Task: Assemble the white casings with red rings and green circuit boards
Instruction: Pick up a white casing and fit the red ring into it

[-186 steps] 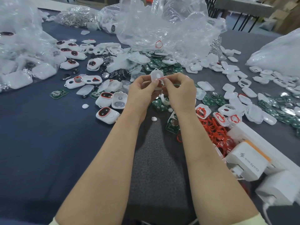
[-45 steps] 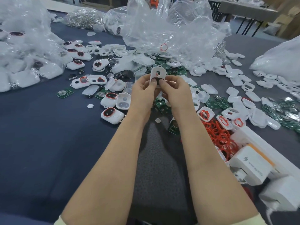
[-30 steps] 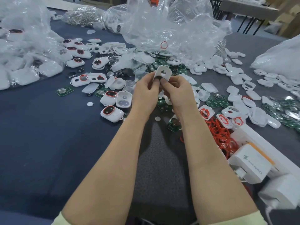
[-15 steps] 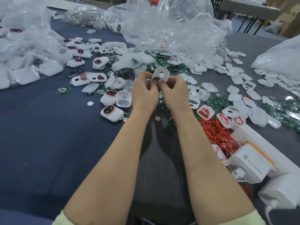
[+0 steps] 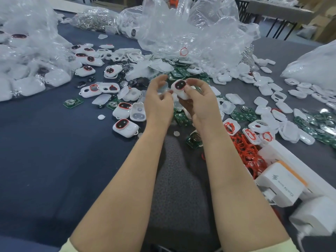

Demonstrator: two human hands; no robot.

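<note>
My right hand grips a white casing with a red ring around its dark oval window, face toward me, above the table's middle. Just left of it is my left hand, thumb and fingers spread and nothing clearly in them; its index fingertip is close to the casing's edge. Loose red rings are heaped at the right. Green circuit boards lie under and beyond my hands. Assembled casings rest to the left, and empty white casing halves are scattered to the right.
Crumpled clear plastic bags rise behind the parts; another bag of casings sits far left. A white power strip with chargers lies at the near right. The table has a dark blue cloth.
Both hands were pinching the casing with its plain side up. Now it is turned with the red-ringed window facing me, held by the right hand alone, and the left hand has opened.
</note>
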